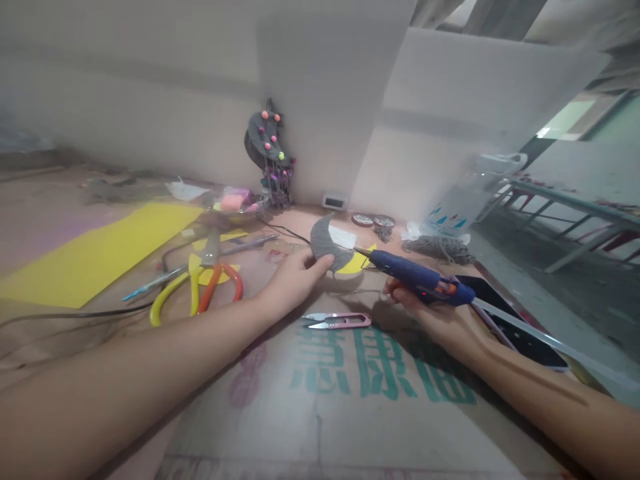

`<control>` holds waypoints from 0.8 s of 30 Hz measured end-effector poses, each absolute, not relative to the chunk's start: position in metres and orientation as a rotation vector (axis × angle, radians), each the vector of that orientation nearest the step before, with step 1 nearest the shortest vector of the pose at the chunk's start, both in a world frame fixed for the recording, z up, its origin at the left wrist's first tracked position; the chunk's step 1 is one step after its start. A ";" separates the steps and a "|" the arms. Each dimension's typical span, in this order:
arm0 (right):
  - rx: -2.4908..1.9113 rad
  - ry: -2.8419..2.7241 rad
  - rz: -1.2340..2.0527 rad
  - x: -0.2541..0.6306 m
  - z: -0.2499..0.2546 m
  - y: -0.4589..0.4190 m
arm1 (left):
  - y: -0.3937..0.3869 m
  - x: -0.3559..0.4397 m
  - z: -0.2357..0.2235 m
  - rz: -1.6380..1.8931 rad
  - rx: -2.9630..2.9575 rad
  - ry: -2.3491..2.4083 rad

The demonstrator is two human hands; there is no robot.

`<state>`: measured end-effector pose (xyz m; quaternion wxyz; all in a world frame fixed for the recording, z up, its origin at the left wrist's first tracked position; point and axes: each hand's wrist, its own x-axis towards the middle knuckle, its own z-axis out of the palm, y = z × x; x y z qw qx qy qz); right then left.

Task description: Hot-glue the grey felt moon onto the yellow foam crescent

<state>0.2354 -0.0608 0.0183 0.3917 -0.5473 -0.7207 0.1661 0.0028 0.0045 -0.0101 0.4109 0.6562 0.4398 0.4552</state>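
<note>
Past left forearm (150, 383), aims hot-glue gun (405, 270) gripped in right hand (427, 315) leftward at grey crescent (324, 239) pinched horn-up in left hand (295, 275), beyond thumb (324, 265).

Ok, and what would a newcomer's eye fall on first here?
Probably the blue glue gun in the right hand, its nozzle close to the grey crescent that the left hand holds. Next, the bright yellow sheet lying on the picture's left, then the ball-studded grey ornament at the back, before the pale wall.
</note>
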 end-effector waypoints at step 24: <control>-1.424 -1.934 0.505 0.230 0.010 -0.052 | 0.005 0.003 -0.008 1.138 1.650 1.112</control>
